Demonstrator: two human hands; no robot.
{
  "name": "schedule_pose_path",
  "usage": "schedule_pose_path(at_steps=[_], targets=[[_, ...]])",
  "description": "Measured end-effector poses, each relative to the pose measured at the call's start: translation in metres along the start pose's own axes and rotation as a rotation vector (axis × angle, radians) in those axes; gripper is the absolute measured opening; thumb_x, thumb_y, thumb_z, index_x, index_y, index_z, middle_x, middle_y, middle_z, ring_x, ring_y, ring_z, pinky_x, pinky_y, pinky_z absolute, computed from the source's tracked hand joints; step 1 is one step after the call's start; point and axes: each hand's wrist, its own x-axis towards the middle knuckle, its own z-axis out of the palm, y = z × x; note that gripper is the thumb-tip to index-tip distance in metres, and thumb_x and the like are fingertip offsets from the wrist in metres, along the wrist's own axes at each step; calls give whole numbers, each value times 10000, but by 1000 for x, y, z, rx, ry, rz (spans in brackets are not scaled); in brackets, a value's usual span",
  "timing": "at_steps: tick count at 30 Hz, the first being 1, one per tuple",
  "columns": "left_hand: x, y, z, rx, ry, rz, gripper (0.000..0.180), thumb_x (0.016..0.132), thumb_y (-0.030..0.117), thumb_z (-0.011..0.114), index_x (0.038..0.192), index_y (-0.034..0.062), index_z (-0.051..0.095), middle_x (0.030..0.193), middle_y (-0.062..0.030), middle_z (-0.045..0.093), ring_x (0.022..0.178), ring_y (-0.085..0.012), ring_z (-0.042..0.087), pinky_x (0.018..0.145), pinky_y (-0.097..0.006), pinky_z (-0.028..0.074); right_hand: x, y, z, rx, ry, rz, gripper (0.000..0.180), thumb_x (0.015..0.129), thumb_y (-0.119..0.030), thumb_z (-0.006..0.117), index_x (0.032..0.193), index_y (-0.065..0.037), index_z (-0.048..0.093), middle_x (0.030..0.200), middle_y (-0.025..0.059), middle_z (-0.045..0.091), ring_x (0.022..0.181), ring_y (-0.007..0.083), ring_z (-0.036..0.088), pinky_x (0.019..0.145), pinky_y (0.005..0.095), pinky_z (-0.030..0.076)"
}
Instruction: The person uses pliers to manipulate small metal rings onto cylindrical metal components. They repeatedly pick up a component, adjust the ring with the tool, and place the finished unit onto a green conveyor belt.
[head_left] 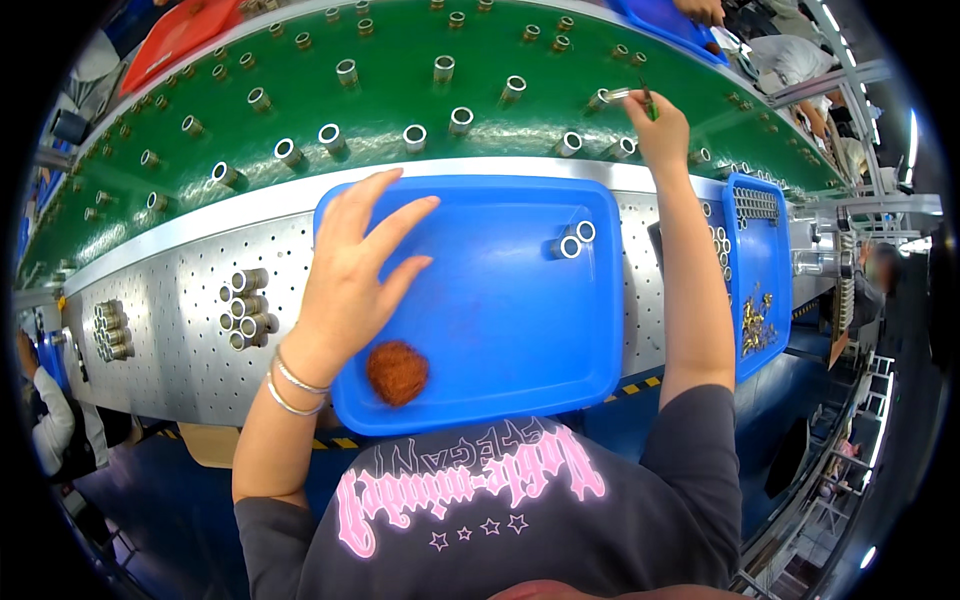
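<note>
At your far left, a co-worker's white sleeve (52, 425) shows at the edge. A green belt (400, 100) curves across the top from left to right, with many short metal cylinders (331, 136) standing spread over it. Nearer you is the silver, perforated table (175, 310). On its left part sits a small metal cluster (112, 331), and to the right of that a larger group of cylinders (246, 310).

Next comes your left hand (345, 265), with 2 silver bangles (297, 385) at the wrist. It is over the left side of a large blue tray (470, 184), its fingers spread apart and grasping nothing; you cannot tell whether it touches the rim. In the tray's near left corner lies a rust-brown fibrous pad (397, 374). Toward its far right corner are 2 metal rings (577, 239), side by side.

Beyond the tray, your right hand (662, 130) is over the belt, its fingers closed around a slim green tool (651, 106). A shiny silver piece (618, 94) is at the fingertips, beside a cylinder; its exact grip is unclear.

At right, a narrower blue tray (733, 300) holds silver parts in rows (756, 205) and loose brass-coloured pieces (757, 325).
</note>
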Motion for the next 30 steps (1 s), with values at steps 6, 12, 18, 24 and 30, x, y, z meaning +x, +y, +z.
schedule_pose_path(at_steps=[6, 12, 18, 24, 30], targets=[[-13, 11, 26, -574, -34, -247, 410, 771, 39, 644, 1166, 17, 536, 1137, -101, 554, 1018, -204, 553, 879, -307, 438, -97, -133, -5, 649, -641, 25, 151, 808, -116, 619, 892, 9, 633, 798, 53, 638, 756, 104, 572, 687, 244, 460], [-37, 26, 27, -1184, -53, -528, 425, 804, -29, 592, 1214, 0, 481, 1080, -104, 577, 976, -152, 576, 846, -281, 483, -129, -165, -6, 695, -714, -6, 139, 787, -81, 621, 911, -20, 638, 827, 63, 646, 731, 136, 601, 634, 255, 476], [-48, 25, 19, -1055, -28, -522, 438, 791, -69, 588, 1209, -4, 476, 1107, -104, 556, 991, -168, 577, 863, -273, 480, -150, -188, 2, 437, -535, -413, 169, 737, -117, 653, 901, -83, 631, 813, 81, 643, 698, 228, 625, 544, 325, 482], [-59, 18, 16, -1447, -2, -649, 441, 814, -4, 596, 1231, 10, 453, 1124, -117, 544, 987, -179, 576, 882, -291, 468, -151, -187, 4, 855, -849, 43, 106, 800, -162, 622, 830, -63, 598, 707, 55, 597, 639, 137, 563, 564, 254, 422], [-59, 21, 7, -1735, 60, -841, 462, 849, 89, 590, 1271, 23, 415, 1069, -100, 557, 963, -185, 575, 875, -297, 458, -149, -175, -2, 1148, -1041, 355, 139, 851, -174, 595, 826, -39, 571, 747, 13, 581, 716, 71, 519, 641, 213, 398]])
